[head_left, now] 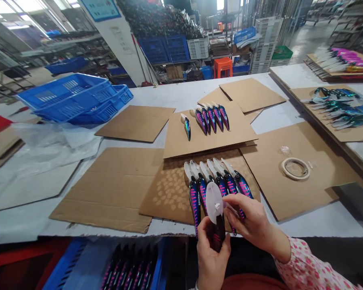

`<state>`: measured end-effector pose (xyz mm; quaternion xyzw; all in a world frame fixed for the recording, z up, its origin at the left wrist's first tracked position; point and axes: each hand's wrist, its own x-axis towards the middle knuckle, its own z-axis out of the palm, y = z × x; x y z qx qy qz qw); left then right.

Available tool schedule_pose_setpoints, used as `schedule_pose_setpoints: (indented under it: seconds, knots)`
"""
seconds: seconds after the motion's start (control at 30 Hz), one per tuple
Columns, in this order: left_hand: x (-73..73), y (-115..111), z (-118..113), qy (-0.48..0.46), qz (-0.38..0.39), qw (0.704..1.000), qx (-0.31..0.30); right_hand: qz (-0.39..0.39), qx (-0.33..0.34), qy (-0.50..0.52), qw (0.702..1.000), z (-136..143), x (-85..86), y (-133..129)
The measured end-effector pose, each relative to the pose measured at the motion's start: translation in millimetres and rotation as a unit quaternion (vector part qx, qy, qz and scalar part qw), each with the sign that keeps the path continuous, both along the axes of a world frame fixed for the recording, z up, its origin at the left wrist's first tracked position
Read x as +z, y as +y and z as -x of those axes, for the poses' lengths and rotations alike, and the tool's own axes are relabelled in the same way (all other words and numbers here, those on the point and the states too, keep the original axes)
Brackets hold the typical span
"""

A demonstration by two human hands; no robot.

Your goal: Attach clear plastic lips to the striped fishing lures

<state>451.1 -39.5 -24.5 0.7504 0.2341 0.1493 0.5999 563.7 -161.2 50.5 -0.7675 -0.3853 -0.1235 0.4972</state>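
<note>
My left hand [210, 253] grips the dark body of a fishing lure [219, 231], holding it upright with its whitish diving lip [214, 201] toward the top. Beside the lip, my right hand [249, 219] is closed, thumb and fingers pinching a small translucent piece of film [230, 208]. Whether that piece still touches the lip, I cannot tell. Just beyond my hands, several blue and pink striped lures [194, 199] lie in a row on a cardboard sheet [169, 193], their lips pointing away from me.
More striped lures [211, 119] lie on a raised cardboard sheet [181, 147]. A tape roll [295, 168] rests at the right, near a dark grey block [355, 203]. Blue crates [69, 96] stand at the left. Below the table edge, a blue crate [62, 270] holds several lures.
</note>
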Motion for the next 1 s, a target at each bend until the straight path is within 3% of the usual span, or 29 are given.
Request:
schedule_pose_setpoints:
  seconds: [0.13,0.23,0.37,0.47,0.53,0.63,0.67,0.73,0.83,0.9,1.0]
  knots:
    - [-3.3,2.4,2.0,-0.003,-0.053,0.999,-0.002,-0.001,-0.004,0.008,1.000,2.1,-3.6,0.7]
    - [-3.0,3.0,1.3,-0.003,-0.038,0.999,0.000,0.007,0.007,0.006,1.000,3.4,-8.8,1.9]
    - [-0.1,5.8,1.5,-0.015,0.075,0.997,-0.008,-0.001,0.033,0.031,0.999,1.6,-14.4,-1.2]
    - [-1.5,12.1,7.2,0.006,0.204,0.978,-0.055,-0.032,0.027,0.118,0.992,-2.0,-16.3,-6.6]
    - [-3.4,17.1,11.6,0.025,0.276,0.954,-0.113,-0.030,0.092,0.222,0.970,-3.3,-18.8,-8.5]
    - [0.6,24.7,12.7,0.018,0.304,0.932,-0.198,-0.004,0.285,0.393,0.875,-1.5,-26.2,-6.1]
    - [4.8,27.5,11.5,0.022,0.281,0.935,-0.218,-0.010,0.311,0.425,0.850,-0.2,-29.3,-4.3]
    - [16.7,33.0,8.7,0.042,0.178,0.961,-0.206,-0.032,0.281,0.449,0.848,2.7,-34.7,-0.3]
    - [37.0,38.6,7.3,-0.016,-0.036,0.998,-0.057,-0.038,0.176,0.423,0.888,7.0,-38.9,5.5]
    - [49.4,38.3,6.6,-0.109,-0.134,0.985,0.011,-0.016,0.144,0.398,0.906,10.7,-39.6,9.1]
    - [64.1,33.0,-0.8,-0.161,-0.204,0.965,-0.016,-0.009,0.120,0.343,0.931,17.7,-40.8,14.3]
